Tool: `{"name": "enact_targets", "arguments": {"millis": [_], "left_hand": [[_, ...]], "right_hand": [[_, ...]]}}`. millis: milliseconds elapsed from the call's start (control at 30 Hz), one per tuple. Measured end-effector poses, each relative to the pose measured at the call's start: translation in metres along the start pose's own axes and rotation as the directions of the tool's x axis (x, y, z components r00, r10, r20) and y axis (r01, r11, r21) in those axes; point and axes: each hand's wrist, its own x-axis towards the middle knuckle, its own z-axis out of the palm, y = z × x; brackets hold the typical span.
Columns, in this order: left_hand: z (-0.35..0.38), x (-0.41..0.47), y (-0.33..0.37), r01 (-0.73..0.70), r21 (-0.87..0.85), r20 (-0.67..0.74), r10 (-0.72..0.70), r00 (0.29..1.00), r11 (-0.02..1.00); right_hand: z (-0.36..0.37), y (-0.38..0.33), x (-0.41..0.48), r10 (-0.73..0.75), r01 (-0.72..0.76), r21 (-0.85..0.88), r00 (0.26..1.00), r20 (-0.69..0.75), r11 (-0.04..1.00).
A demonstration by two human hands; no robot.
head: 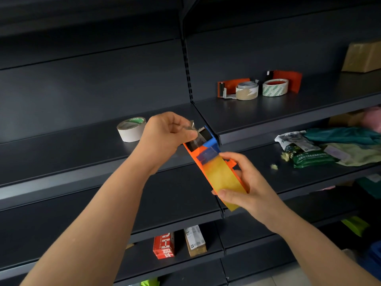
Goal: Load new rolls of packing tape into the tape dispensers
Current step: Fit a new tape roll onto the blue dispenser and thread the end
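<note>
I hold an orange and blue tape dispenser (206, 153) in front of the dark shelves, with a roll of yellowish clear tape (223, 178) seated in it. My right hand (245, 186) grips the dispenser's roll end. My left hand (165, 137) pinches the loose end of the clear tape (190, 125) at the toothed blade end. A spare white and green roll (131, 129) lies on the shelf just left of my left hand. On the upper right shelf stand two more orange dispensers (231, 86), (288, 79), each with a roll of tape (246, 90), (275, 87) beside it.
A cardboard box (362, 56) sits at the far right of the upper shelf. Food packets and cloths (321, 147) lie on the middle right shelf with crumbs nearby. Small boxes (179, 242) stand on a lower shelf (171, 265). A shelf upright (187, 65) divides the bays.
</note>
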Motion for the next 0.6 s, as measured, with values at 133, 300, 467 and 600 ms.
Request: {"name": "enact_targets", "arguments": {"millis": [133, 300, 467, 600], "left_hand": [[0.0, 0.002, -0.002, 0.112, -0.137, 0.04, -0.108, 0.993, 0.984], [0.0, 0.001, 0.002, 0.147, -0.108, 0.071, -0.14, 0.988, 0.983], [0.005, 0.002, 0.0, 0.214, -0.139, 0.078, -0.205, 0.976, 0.967], [0.004, 0.009, -0.005, 0.182, -0.196, 0.0, -0.185, 0.983, 0.964]], "right_hand": [[0.001, 0.002, -0.001, 0.021, -0.022, 0.006, 0.999, 0.041, 1.0], [-0.004, 0.003, 0.002, 0.016, -0.016, -0.022, 0.999, 0.03, 1.0], [-0.005, 0.006, 0.001, 0.003, -0.002, -0.021, 1.0, 0.027, 1.0], [-0.011, 0.004, 0.0, -0.002, 0.004, -0.024, 0.998, 0.059, 1.0]]}}
